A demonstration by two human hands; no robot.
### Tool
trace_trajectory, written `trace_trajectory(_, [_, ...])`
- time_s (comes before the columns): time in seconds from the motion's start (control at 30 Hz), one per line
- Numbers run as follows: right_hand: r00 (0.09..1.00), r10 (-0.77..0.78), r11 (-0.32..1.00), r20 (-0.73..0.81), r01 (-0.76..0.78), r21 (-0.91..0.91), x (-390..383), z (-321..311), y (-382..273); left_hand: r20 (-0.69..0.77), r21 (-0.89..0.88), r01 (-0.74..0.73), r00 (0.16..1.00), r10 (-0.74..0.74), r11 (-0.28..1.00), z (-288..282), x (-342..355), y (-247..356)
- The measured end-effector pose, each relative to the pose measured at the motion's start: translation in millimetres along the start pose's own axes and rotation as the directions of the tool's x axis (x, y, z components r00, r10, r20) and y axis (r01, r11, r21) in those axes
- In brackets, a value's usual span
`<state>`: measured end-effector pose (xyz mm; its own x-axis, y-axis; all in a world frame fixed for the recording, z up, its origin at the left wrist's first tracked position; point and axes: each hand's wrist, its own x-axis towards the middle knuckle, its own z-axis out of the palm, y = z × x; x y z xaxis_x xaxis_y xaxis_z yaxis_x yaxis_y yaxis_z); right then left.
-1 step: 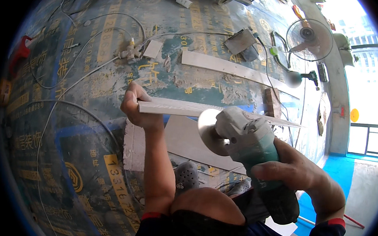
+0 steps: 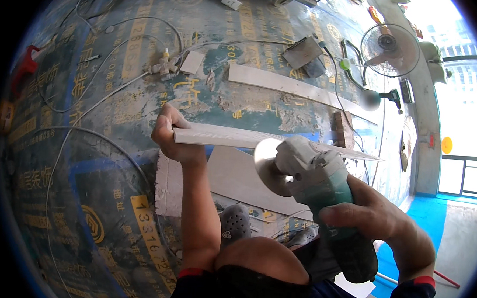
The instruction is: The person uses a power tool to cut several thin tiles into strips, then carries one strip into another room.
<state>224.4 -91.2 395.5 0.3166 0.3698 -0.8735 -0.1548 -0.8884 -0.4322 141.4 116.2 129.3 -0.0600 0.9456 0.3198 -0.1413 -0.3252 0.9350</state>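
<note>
My left hand [image 2: 169, 133] is closed round the left end of a long, pale tile strip [image 2: 217, 136], raised above the floor. In my right hand [image 2: 372, 212] is a green and grey angle grinder [image 2: 325, 186], the fingers wrapped round its body. The grinder's round disc [image 2: 270, 169] overlaps the near edge of the strip in this view, and its surface looks smooth, perhaps from spinning. Whether the disc touches the strip I cannot tell. The grinder's head hides part of the strip's right half.
Below the strip lie pale tile pieces [image 2: 239, 179]. Another long strip [image 2: 285, 85] rests farther off on the printed floor sheet [image 2: 127, 108]. Cables [image 2: 104, 90] loop at the left. A fan [image 2: 389, 49] and a second power tool [image 2: 384, 98] are at the far right.
The grinder and its disc have moved slightly to the right along the strip. My left hand and the strip have shifted very slightly left.
</note>
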Motion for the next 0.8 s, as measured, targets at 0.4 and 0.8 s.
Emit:
trace_trajectory(0.4, [0.994, 0.092, 0.993, -0.064, -0.087, 0.081, -4.9, -20.4, 25.8, 0.091, -0.436, -0.096, 0.985, 0.15, 0.895, -9.8, 0.7, -26.7])
trace_trajectory(0.8, [0.985, 0.132, 0.989, -0.109, -0.123, 0.086, -6.5, -29.8, 25.8, 0.109, -0.339, 0.015, 0.994, 0.024, 0.941, -8.3, -3.2, -14.4])
